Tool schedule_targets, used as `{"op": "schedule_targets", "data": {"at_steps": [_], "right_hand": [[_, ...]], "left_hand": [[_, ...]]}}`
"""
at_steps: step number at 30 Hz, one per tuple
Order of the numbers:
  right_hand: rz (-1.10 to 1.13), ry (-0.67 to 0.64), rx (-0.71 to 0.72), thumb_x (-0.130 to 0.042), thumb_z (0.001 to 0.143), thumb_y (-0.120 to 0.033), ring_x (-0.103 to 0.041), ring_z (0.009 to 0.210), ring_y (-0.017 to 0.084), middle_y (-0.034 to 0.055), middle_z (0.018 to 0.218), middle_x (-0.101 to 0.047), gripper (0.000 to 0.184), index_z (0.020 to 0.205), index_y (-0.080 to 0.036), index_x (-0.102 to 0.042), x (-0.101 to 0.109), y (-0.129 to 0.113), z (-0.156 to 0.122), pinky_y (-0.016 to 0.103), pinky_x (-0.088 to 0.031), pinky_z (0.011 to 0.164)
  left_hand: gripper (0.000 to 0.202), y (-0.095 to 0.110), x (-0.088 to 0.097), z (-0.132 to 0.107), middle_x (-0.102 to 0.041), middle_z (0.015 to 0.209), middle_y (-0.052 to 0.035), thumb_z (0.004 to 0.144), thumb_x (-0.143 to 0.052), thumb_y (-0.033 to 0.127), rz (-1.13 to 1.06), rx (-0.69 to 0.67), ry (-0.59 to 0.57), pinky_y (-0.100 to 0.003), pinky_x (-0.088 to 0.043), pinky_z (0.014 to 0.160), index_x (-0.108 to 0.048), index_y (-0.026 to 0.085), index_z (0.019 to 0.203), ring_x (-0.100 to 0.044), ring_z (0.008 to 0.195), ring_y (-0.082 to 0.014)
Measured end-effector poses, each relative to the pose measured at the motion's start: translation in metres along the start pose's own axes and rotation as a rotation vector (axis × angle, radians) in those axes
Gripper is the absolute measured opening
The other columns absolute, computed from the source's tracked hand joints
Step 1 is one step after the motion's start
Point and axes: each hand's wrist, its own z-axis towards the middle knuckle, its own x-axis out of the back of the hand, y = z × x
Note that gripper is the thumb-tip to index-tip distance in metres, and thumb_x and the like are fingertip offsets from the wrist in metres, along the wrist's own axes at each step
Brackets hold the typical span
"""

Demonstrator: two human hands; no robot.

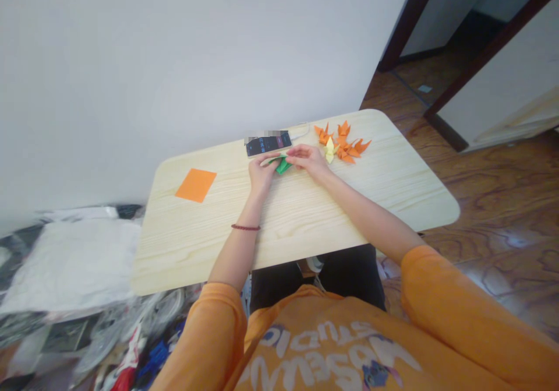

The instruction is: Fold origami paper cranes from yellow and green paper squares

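Observation:
A partly folded green origami paper (283,165) is held between my two hands, above the middle of the table near its back edge. My left hand (262,172) pinches its left side. The fingers of my right hand (308,158) close on its right side and upper edge. To the right of my right hand lie several orange origami cranes (345,149) in a cluster, with a yellow origami crane (330,150) beside them. Just behind my hands rests a phone (268,143) with its screen lit.
A flat orange paper square (196,185) lies on the left of the pale wooden table (192,245). A white cable (301,134) runs from the phone. The wall (196,59) stands right behind the table. White bags (78,257) and clutter fill the floor on the left.

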Motion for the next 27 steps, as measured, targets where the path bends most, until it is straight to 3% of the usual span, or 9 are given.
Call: {"op": "schedule_targets", "data": {"at_steps": [4,8,15,19,24,27], "right_hand": [[-0.025,0.049,0.037,-0.079,0.052,-0.030,-0.054,0.059,0.011,-0.0001,0.068,-0.065,0.029,0.075,-0.017,-0.066,0.002,0.004,0.003,0.023,-0.037,0.051],[-0.082,0.161,0.154,-0.072,0.057,-0.023,-0.059,0.066,0.013,0.0010,0.071,-0.068,0.016,0.071,-0.018,-0.068,0.003,0.006,0.006,0.027,-0.047,0.064],[-0.257,0.252,0.300,-0.065,0.066,-0.018,-0.058,0.064,0.013,0.0008,0.070,-0.068,0.012,0.074,-0.018,-0.072,0.003,0.004,0.002,0.026,-0.044,0.061],[-0.300,0.276,0.357,-0.061,0.067,-0.016,-0.056,0.062,0.012,-0.0001,0.071,-0.067,0.014,0.075,-0.018,-0.073,0.004,0.005,0.001,0.025,-0.042,0.059],[-0.328,0.313,0.348,-0.060,0.066,-0.013,-0.055,0.063,0.012,-0.0010,0.070,-0.066,0.013,0.073,-0.017,-0.070,0.004,0.004,0.001,0.025,-0.041,0.058],[-0.340,0.349,0.316,-0.064,0.064,-0.016,-0.054,0.062,0.011,-0.0024,0.065,-0.061,0.003,0.066,-0.017,-0.065,0.003,0.002,-0.001,0.025,-0.040,0.058]], "left_hand": [[0.016,0.003,-0.003,-0.002,-0.072,0.098,-0.0084,0.061,-0.072,0.019,-0.010,-0.080,-0.005,-0.030,-0.054,0.078,-0.074,0.016,0.077,-0.068,0.089,-0.0189],[0.021,0.002,-0.007,-0.004,-0.067,0.115,-0.0127,0.057,-0.073,0.014,-0.046,-0.080,-0.020,-0.036,-0.056,0.082,-0.073,0.015,0.078,-0.070,0.087,-0.0206],[0.030,0.004,-0.011,-0.007,-0.074,0.099,-0.0106,0.057,-0.072,0.013,-0.124,-0.026,-0.086,-0.040,-0.055,0.090,-0.073,0.014,0.087,-0.070,0.092,-0.0234],[0.040,0.006,-0.012,-0.009,-0.073,0.105,-0.0100,0.059,-0.075,0.018,-0.146,-0.019,-0.153,-0.041,-0.054,0.091,-0.072,0.016,0.099,-0.070,0.094,-0.0239],[0.044,0.006,-0.013,-0.010,-0.071,0.111,-0.0104,0.063,-0.077,0.025,-0.120,-0.055,-0.197,-0.043,-0.052,0.094,-0.071,0.017,0.106,-0.069,0.099,-0.0246],[0.038,0.005,-0.014,-0.010,-0.073,0.106,-0.0088,0.066,-0.076,0.030,-0.091,-0.068,-0.197,-0.041,-0.052,0.094,-0.073,0.018,0.102,-0.068,0.098,-0.0235]]}}
